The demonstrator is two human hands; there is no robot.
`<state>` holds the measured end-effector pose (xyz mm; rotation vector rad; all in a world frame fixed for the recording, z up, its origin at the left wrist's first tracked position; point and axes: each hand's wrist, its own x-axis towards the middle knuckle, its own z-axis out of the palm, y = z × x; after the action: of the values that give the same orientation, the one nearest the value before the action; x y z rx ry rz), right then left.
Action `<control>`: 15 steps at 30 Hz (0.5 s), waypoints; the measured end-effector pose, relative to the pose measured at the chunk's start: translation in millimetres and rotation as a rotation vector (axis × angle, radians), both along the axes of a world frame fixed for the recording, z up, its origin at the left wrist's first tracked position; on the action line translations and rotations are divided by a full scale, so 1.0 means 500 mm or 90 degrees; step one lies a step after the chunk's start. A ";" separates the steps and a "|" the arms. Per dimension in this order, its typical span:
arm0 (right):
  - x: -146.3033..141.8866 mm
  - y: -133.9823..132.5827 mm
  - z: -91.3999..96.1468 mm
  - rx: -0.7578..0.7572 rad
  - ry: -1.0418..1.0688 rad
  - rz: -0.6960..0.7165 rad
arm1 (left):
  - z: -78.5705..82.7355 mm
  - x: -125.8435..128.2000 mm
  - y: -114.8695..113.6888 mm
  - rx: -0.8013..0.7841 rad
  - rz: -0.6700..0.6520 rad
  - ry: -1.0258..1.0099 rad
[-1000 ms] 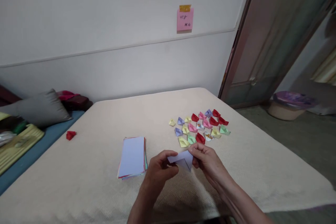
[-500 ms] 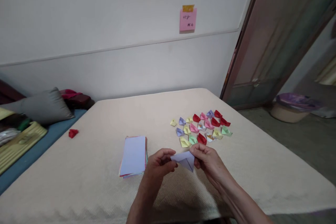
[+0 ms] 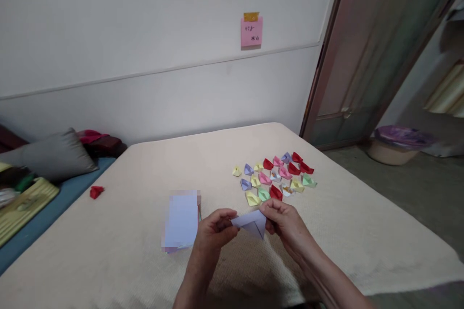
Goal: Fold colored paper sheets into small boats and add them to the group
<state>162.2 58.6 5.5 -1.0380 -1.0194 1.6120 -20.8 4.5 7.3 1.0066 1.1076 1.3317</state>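
Held off the cream cloth surface (image 3: 145,178), near edge, centre: folded lavender paper (image 3: 250,222). Its left tip is pinched by the left hand (image 3: 213,231), thumb and forefinger closed on it. Its upper right corner is gripped by the right hand (image 3: 286,224), fingers curled over the top edge. Long axis runs left-right between the hands, with the point hanging down. Both hands are equally close. A paper stack (image 3: 181,219) lies just left of the left hand. Folded coloured pieces (image 3: 275,178) are clustered farther off, beyond the right hand.

Pink sticky note (image 3: 251,32) on wall: handwriting illegible.
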 end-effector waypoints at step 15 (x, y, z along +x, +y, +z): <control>-0.002 -0.002 0.004 0.028 -0.066 -0.019 | 0.023 0.010 -0.002 -0.093 0.007 0.076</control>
<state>161.2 57.5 7.4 -1.1121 -1.0990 1.5189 -15.8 3.4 18.6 0.9832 1.2835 1.1928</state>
